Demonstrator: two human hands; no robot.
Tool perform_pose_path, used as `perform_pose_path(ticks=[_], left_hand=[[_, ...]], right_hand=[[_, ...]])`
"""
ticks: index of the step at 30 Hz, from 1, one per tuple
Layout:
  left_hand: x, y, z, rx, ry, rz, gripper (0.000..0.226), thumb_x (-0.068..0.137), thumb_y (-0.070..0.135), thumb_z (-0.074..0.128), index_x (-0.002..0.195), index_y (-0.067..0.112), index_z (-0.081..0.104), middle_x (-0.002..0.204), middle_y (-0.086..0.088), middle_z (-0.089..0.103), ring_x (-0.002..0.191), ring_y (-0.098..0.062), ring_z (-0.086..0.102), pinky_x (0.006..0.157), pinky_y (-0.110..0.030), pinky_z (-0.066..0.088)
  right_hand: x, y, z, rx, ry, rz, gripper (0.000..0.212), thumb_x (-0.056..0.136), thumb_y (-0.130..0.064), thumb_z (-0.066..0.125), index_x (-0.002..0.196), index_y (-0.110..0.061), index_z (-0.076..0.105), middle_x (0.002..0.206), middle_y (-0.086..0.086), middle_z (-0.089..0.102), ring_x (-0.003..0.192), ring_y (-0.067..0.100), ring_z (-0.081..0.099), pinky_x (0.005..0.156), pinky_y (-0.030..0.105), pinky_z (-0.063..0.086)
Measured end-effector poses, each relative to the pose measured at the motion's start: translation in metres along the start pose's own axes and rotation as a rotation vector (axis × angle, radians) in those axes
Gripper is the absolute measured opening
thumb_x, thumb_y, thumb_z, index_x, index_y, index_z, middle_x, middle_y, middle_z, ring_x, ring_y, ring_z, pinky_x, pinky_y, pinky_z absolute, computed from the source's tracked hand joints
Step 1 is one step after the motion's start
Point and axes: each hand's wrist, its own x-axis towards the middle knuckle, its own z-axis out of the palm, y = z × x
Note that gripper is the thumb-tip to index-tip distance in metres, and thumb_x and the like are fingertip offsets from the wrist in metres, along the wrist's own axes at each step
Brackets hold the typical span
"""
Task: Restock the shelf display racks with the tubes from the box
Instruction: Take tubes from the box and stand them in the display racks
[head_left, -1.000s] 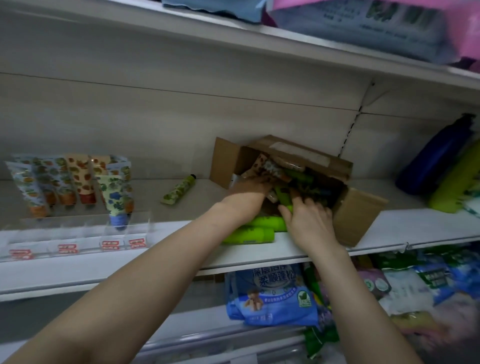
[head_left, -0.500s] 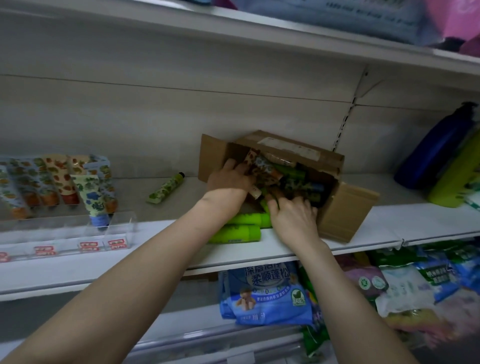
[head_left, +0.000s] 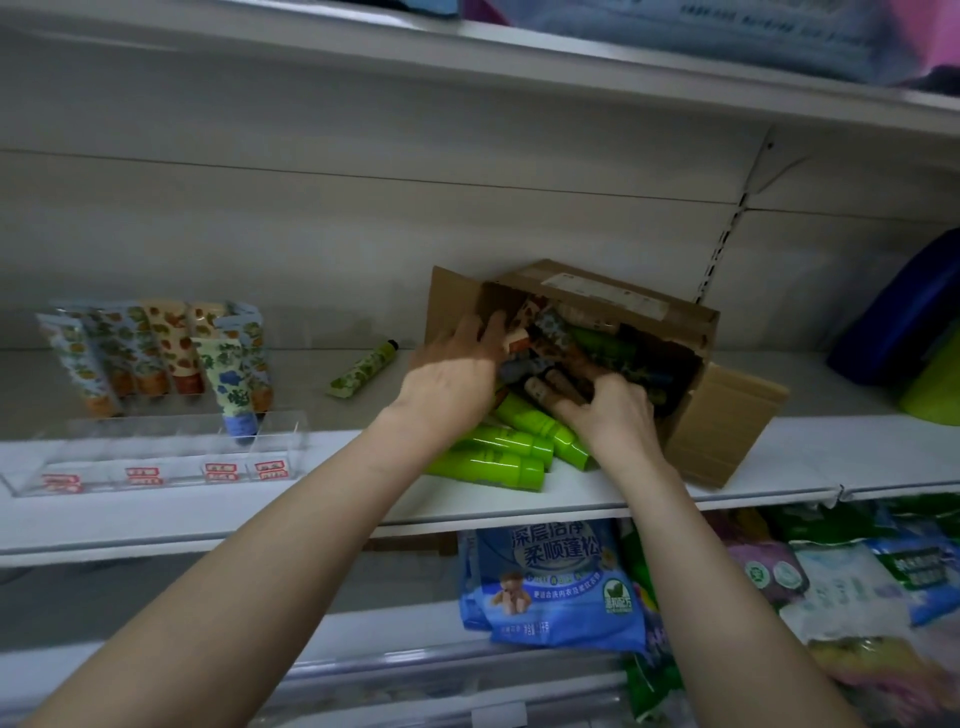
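Note:
An open cardboard box (head_left: 727, 415) lies on its side on the white shelf (head_left: 810, 457), full of patterned tubes (head_left: 558, 332). Both my hands reach into its mouth. My left hand (head_left: 457, 374) stretches its fingers onto the tubes at the box's left side. Fingers of my right hand (head_left: 608, 410) curl round brown tubes (head_left: 545, 387) at the box's front. Green tubes (head_left: 498, 457) lie on the shelf in front of the box, partly under my wrists. A clear display rack (head_left: 156, 452) at the left holds several upright floral tubes (head_left: 171, 353).
One loose green-patterned tube (head_left: 363, 369) lies on the shelf between rack and box. A blue bottle (head_left: 904, 322) and a green bottle (head_left: 935, 389) stand at the far right. Blue refill bags (head_left: 556, 582) hang on the shelf below. Another shelf (head_left: 519, 67) runs overhead.
My left hand has slid further up into the box. My right hand has moved right onto the brown tubes, and more of the green tubes show on the shelf.

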Motion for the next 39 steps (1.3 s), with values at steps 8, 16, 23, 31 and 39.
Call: perform_pose_path(ticks=[8,16,23,31,39], left_hand=[[-0.01,-0.008,-0.004,-0.347,-0.026,-0.09,0.026,0.085,0.023,0.062,0.111,0.021,0.058,0.099,-0.009,0.067,0.09,-0.035,0.062,0.074,-0.04,0.051],[-0.017,-0.009,-0.014,-0.604,0.142,-0.255,0.023,0.073,0.016,0.072,0.093,0.019,0.064,0.091,0.004,0.064,0.088,-0.023,0.061,0.065,-0.023,0.036],[-0.014,-0.006,-0.024,-0.879,0.25,-0.518,0.039,0.072,0.019,0.078,0.099,0.022,0.049,0.079,0.008,0.065,0.073,-0.01,0.064,0.064,-0.021,0.05],[-0.02,-0.008,-0.033,-1.177,0.204,-0.6,0.02,0.095,0.03,0.059,0.098,0.011,0.066,0.088,-0.01,0.071,0.072,-0.015,0.069,0.059,-0.026,0.054],[-0.036,-0.024,-0.053,-1.492,0.126,-0.673,0.027,0.105,0.02,0.037,0.091,0.019,0.061,0.071,0.006,0.069,0.073,-0.013,0.066,0.084,-0.038,0.055]], right_hand=[[-0.004,-0.004,-0.004,-0.044,0.009,-0.035,0.048,0.087,-0.032,0.068,0.132,-0.02,0.058,0.123,0.014,0.061,0.111,0.034,0.058,0.091,0.035,0.05],[-0.011,-0.017,-0.007,0.138,0.178,-0.202,0.036,0.088,-0.018,0.067,0.124,-0.014,0.065,0.115,0.013,0.068,0.107,0.029,0.061,0.089,0.03,0.048],[-0.009,-0.027,-0.007,0.214,0.219,-0.428,0.029,0.096,-0.023,0.054,0.123,-0.014,0.05,0.097,-0.001,0.062,0.088,0.021,0.059,0.072,0.027,0.043],[-0.01,-0.042,0.0,0.458,0.09,-0.424,0.031,0.101,-0.041,0.041,0.125,-0.026,0.053,0.094,-0.006,0.061,0.079,0.01,0.062,0.07,0.027,0.051],[-0.006,-0.063,0.015,0.756,-0.216,-0.353,0.014,0.099,-0.038,0.049,0.105,-0.037,0.061,0.087,-0.005,0.066,0.071,0.008,0.06,0.06,0.024,0.046]])
